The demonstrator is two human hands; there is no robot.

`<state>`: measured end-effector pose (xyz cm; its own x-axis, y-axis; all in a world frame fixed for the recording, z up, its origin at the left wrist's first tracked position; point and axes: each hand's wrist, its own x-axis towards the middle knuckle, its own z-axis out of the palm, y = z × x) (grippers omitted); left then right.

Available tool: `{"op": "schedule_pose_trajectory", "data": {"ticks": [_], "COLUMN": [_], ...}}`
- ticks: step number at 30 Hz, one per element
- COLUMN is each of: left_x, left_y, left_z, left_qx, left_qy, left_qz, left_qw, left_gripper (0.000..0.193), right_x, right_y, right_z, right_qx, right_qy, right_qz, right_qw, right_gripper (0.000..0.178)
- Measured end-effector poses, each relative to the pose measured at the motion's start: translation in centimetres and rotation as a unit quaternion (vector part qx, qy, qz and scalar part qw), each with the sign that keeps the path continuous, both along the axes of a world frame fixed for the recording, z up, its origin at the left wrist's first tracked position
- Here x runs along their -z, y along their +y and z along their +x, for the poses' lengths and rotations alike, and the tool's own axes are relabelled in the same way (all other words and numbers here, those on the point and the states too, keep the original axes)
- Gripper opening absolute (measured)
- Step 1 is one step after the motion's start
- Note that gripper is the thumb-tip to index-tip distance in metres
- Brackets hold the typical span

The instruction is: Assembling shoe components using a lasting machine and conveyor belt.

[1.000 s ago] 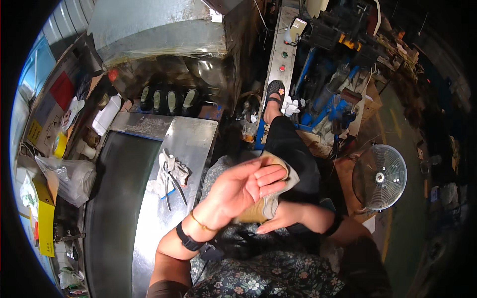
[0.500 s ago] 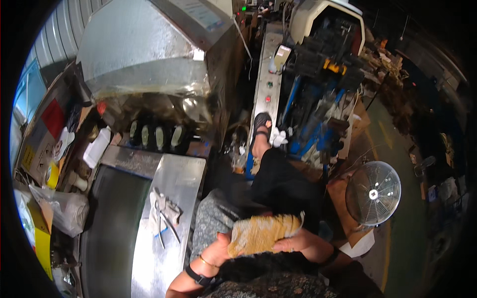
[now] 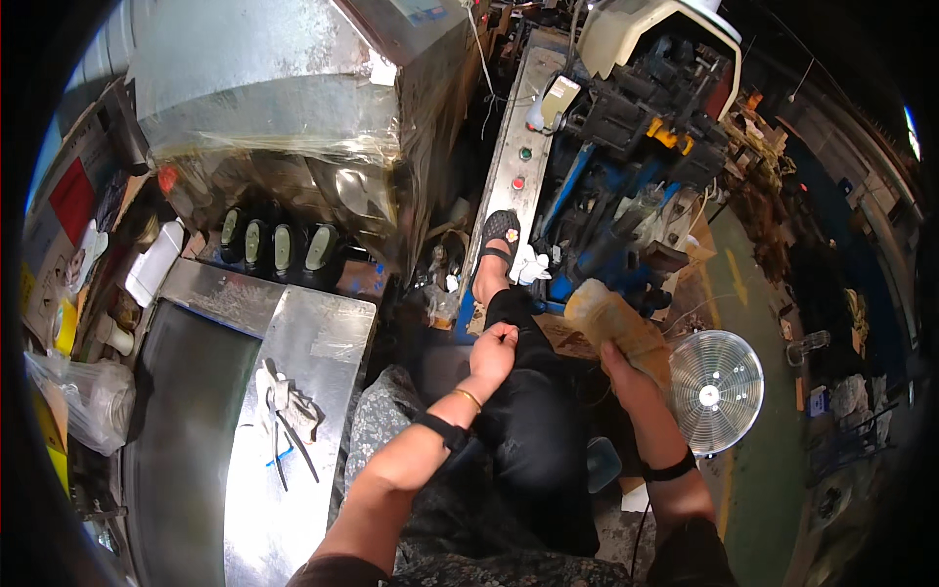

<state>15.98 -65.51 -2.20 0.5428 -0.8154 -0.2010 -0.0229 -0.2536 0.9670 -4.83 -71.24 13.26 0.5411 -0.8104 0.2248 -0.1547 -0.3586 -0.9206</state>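
Note:
My right hand grips a yellow-tan, fuzzy, oblong pad by its near side and holds it up to the right of my leg. Its kind is not clear. Over my black trouser leg, my left hand is closed with its fingers pinched together; whatever they hold, if anything, is hidden. A pair of pliers, partly wrapped in pale cloth, lies on the shiny metal plate to the left of my left arm.
A dark conveyor belt runs beside the plate toward a metal hood. Several dark shoe-shaped pieces stand under it. Ahead is a machine with a button panel. A round fan stands at the right.
Both hands were together on the pad in my lap. The left has let go and reached forward over my leg, while the right has carried the pad forward and to the right.

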Motion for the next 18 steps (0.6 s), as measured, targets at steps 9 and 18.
{"op": "schedule_pose_trajectory", "data": {"ticks": [9,18], "left_x": [-15.8,-11.4], "left_y": [14.1,10.5], "left_z": [-7.6,-2.9], "left_qx": [0.222,-0.006], "left_qy": [-0.020,-0.220], "left_qz": [-0.143,-0.172], "left_qw": [0.964,0.960], "left_gripper": [0.010,0.036], "right_x": [4.6,8.1], "right_y": [-1.6,-6.2], "right_z": [7.3,16.8], "right_qx": [-0.049,-0.349], "right_qy": [0.054,0.389], "right_qz": [0.113,-0.115], "right_qw": [0.991,0.845], "right_gripper": [0.054,0.055]}}
